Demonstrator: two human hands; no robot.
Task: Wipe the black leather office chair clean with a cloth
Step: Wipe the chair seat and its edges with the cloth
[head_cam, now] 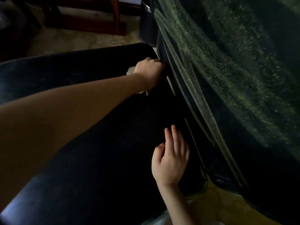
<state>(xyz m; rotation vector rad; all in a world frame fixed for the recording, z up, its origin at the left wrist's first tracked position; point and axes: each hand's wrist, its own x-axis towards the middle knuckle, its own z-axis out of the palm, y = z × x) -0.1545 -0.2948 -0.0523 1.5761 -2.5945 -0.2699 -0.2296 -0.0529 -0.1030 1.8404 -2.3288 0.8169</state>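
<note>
Bunching under the left hand (149,70), the cloth (130,71) touches the chair (97,130) seat.

Dim light, pale patterned carpet (73,41), dark wooden furniture legs (116,15)

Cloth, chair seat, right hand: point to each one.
cloth (130,71): head view, pale bunched edge.
chair seat (113,159): head view, bare black cushion middle.
right hand (170,159): head view, back of hand.

Cloth (130,71) lay mostly hidden beneath the left hand (148,70), whose fingertips were out of sight; the backrest (227,62) was blurred and cut off by the upper and right edges.
</note>
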